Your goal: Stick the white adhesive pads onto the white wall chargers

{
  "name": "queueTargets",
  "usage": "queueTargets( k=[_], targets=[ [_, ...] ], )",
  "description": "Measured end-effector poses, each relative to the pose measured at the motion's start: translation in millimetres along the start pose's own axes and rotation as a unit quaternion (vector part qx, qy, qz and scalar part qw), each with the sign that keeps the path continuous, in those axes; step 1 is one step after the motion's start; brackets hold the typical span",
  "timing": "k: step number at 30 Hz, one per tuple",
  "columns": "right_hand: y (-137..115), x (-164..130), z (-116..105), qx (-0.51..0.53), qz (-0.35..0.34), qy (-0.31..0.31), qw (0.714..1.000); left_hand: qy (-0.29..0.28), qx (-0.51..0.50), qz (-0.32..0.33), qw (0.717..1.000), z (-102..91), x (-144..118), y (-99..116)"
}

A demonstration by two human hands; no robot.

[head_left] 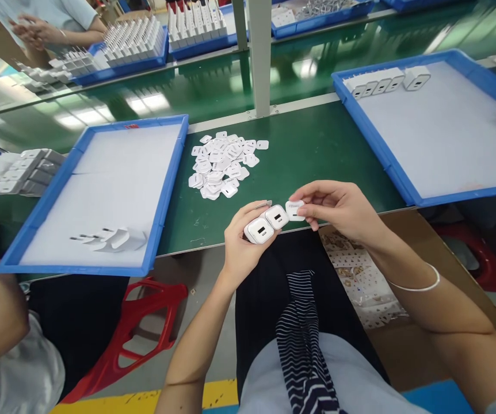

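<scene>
Two white USB wall chargers [260, 230] sit side by side in my left hand [239, 238], their port faces turned up toward me. The fingers wrap around them just over the table's front edge. Between thumb and fingertips, my right hand [343, 210] pinches a small white cover plate [293, 208] with a slot in it. The plate is close beside the right-hand charger; I cannot tell whether they touch. Beyond my left hand, a loose pile of similar white cover plates [222, 164] lies on the green table [304, 144].
At left, a blue-rimmed tray [184, 149] holds a few chargers with pins [121, 240]. A second blue-rimmed tray [386, 158] at right has a row of chargers [381, 83]. A metal post [260, 63] stands behind the pile. Co-workers sit at left and across the table.
</scene>
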State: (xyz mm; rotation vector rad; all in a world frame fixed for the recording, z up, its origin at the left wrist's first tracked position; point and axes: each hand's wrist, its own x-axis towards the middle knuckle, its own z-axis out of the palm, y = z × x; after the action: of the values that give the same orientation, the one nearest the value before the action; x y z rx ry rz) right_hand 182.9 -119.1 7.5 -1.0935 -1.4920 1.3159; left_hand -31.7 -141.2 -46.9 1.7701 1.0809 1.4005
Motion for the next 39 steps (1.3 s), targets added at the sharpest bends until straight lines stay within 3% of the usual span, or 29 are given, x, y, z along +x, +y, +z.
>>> queueTargets(
  k=[7, 13, 26, 39],
  targets=[
    [-14, 4, 3, 0.079, 0.045, -0.015, 0.996, -0.010, 0.001, 0.004, 1.000, -0.9, 0, 0],
    [-17, 10, 9, 0.050, 0.050, -0.058, 0.996, -0.018, -0.005, 0.010, 1.000, -1.3, -1, -2],
    [-10, 9, 15, 0.009, 0.030, -0.039, 0.999, -0.016, -0.006, 0.010, 1.000, 0.5, -1, 0],
    [-17, 3, 17, -0.130, -0.027, -0.031, 0.991, -0.020, 0.008, 0.009, 1.000, 1.2, -1, 1]
  ],
)
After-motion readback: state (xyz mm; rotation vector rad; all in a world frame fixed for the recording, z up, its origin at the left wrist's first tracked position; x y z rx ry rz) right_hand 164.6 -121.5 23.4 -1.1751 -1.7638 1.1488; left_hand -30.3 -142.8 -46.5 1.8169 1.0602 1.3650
